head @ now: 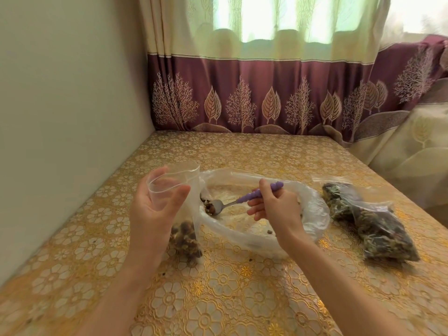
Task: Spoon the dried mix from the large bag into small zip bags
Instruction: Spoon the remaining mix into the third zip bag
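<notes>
Left hand [155,209] grips the open zip bag [180,214]; right hand [274,209] grips the loaded spoon [228,202] beside it.

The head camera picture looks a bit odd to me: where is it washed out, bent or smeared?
In the head view, the window behind the curtain is blown out to near white; the wide lens bows the wall and the table edges; the filled zip bags at right are smeared by motion, while the spoon and the small zip bag stay fairly sharp.
</notes>
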### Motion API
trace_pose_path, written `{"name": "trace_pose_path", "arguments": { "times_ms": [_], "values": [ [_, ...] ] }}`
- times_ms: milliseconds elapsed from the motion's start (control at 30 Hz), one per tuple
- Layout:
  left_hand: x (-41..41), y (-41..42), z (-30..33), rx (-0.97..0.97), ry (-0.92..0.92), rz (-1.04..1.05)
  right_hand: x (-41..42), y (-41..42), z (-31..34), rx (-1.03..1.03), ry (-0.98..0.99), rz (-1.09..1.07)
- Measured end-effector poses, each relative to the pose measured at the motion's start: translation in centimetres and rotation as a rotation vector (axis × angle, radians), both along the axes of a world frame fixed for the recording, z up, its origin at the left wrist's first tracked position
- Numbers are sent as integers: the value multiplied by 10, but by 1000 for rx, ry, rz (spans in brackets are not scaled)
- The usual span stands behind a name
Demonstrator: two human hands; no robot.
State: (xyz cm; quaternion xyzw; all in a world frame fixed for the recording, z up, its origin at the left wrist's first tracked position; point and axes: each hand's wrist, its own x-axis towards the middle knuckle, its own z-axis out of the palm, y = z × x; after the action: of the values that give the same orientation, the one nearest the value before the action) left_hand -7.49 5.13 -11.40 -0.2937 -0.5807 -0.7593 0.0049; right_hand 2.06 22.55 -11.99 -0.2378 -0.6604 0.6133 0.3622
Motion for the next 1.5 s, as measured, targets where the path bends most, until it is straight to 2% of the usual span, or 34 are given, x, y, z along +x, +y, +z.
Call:
{"name": "trace_pose_path", "arguments": {
  "times_ms": [133,433,667,1067,1300,1500],
  "values": [
    [0,1,1,-4,4,14,-8,-11,-4,-5,-36,67],
    [-2,0,-1,-42,41,32,-15,-12,0,-468,-64,66],
    [-2,0,-1,-28,17,18,-15,-8,2,-602,-18,59],
    [-6,-3,-1,-53,20,50,6,12,30,-533,44,-23],
    [-8,-2,-6,-109,13,50,16,6,77,-425,235,47],
    [-7,-2,-4,-175,43,75,13,-13,95,-267,232,211]
  ]
}}
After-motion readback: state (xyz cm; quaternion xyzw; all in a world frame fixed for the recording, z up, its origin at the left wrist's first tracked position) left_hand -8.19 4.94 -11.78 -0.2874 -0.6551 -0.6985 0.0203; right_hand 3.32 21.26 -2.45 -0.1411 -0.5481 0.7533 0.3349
